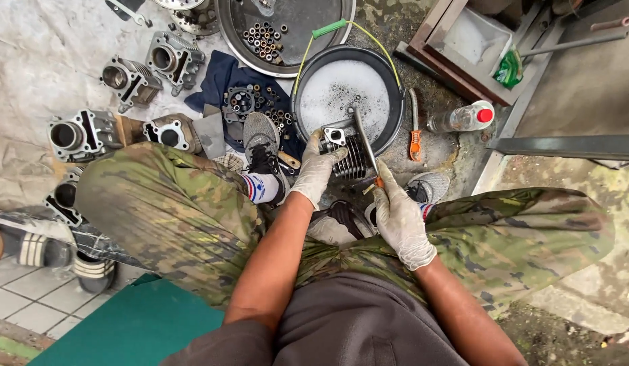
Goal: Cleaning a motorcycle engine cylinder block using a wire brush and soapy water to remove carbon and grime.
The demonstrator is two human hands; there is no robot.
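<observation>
View: I look straight down past my camouflage trousers (179, 203) at wet ground, seated with my knees apart.
Left hand: my left hand (316, 169), in a pale work glove, is wrapped around the near side of a finned engine cylinder (348, 152), fingers curled over its top edge.
Right hand: my right hand (401, 220), gloved the same way, is closed around the orange handle of a long brush (366, 142); its dark stem slants up across the cylinder.
Cylinder: it sits tilted on the near rim of a round black basin (389, 78), between my two feet, touching both the brush and my left hand.
Basin: filled with white soapy foam, with a thin yellow-green bail handle arched over it.
Left of the basin: a dark blue cloth (216, 81) carrying small metal parts, and several more grey cylinders (128, 81) spread over a pale sheet.
Above: a round metal tray (307, 17) holding a cluster of small bushings.
Right of the basin: an orange-handled tool (415, 144) lying flat, and just beyond it a clear plastic bottle (460, 118) with a red cap, on its side.
Feet: grey sneakers (260, 139), the left one resting beside the blue cloth.
</observation>
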